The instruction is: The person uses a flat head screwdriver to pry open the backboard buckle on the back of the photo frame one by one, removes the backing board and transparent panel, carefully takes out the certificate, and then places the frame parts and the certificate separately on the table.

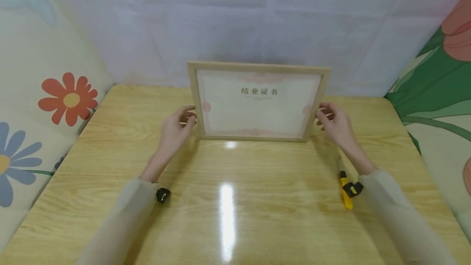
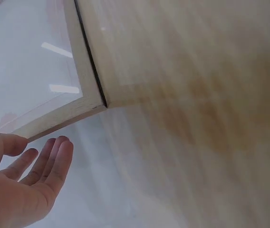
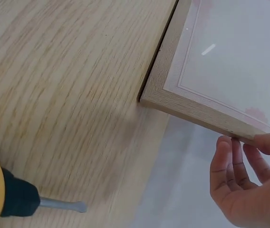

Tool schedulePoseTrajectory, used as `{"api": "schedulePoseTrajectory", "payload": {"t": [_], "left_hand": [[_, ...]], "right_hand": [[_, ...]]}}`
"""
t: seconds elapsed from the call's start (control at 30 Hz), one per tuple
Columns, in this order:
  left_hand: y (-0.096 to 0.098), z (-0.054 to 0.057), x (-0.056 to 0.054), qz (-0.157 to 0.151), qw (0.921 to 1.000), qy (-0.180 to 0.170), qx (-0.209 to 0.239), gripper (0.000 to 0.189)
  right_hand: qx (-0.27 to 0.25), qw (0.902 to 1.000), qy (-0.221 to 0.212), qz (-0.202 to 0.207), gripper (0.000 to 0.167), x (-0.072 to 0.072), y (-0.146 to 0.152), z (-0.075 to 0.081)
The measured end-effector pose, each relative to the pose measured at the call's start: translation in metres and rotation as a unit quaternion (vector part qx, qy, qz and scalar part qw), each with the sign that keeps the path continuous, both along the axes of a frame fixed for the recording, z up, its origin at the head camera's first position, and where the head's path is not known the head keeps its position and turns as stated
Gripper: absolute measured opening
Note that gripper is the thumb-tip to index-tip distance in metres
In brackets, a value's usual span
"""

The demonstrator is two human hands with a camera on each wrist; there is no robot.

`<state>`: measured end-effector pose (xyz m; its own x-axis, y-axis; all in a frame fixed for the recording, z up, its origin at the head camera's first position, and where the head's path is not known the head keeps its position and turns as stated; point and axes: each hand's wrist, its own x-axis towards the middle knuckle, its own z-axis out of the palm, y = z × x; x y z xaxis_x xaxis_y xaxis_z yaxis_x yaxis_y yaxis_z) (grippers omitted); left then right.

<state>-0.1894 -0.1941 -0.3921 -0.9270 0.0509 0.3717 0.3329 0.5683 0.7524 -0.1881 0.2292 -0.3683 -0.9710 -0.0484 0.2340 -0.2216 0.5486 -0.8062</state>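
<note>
At the far part of the bench [image 1: 276, 183], the framed certificate [image 1: 259, 107] stands on its long edge between both hands. The left hand [image 1: 177, 129] has its grip spread, thumb touching one side; the right hand's [image 1: 336, 126] grip pinches the other. A yellow-handled screwdriver [image 1: 348, 202] lies nearby, under the right forearm's side.

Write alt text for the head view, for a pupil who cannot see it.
A wood-framed certificate stands on a wood-grain table, with a person's left hand and right hand at its side edges. A yellow-handled screwdriver lies near the right sleeve, and large flowers flank the table.
</note>
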Motion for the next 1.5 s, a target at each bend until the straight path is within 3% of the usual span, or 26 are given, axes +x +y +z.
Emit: {"api": "schedulePoseTrajectory", "payload": {"t": [0.37,0.57,0.73,0.83,1.07,1.2,1.33,1.5], "left_hand": [[0.006,0.022,-0.008,0.005,0.9993,0.035,-0.013,0.017],[0.012,0.026,-0.008,0.019,0.9996,0.020,-0.004,0.013],[0.014,0.030,-0.006,0.035,0.9989,0.030,-0.007,0.022],[0.017,0.032,-0.004,0.028,0.9992,0.030,-0.002,0.031],[0.021,0.040,0.012,-0.022,0.9992,-0.033,0.007,0.043],[0.024,0.046,0.026,-0.040,0.9969,-0.067,-0.006,0.058],[0.022,0.052,0.044,-0.044,0.9943,-0.096,-0.018,0.075],[0.019,0.056,0.064,-0.041,0.9939,-0.099,-0.027,0.080]], "right_hand": [[-0.021,0.9997,0.009,-0.013,0.030,-0.003,-0.004,0.010],[-0.025,0.9993,0.006,-0.029,0.029,-0.002,-0.006,0.014],[-0.042,0.9984,0.013,-0.036,0.029,-0.003,-0.008,0.013],[-0.066,0.9970,0.014,-0.036,0.026,0.002,-0.013,0.022],[-0.069,0.9972,0.008,0.025,0.035,0.013,0.004,0.014],[-0.039,0.9979,-0.004,0.052,0.045,0.033,0.006,0.021],[-0.004,0.9971,0.003,0.076,0.050,0.052,0.003,0.025],[0.017,0.9938,-0.022,0.107,0.053,0.074,0.000,0.032]]}}
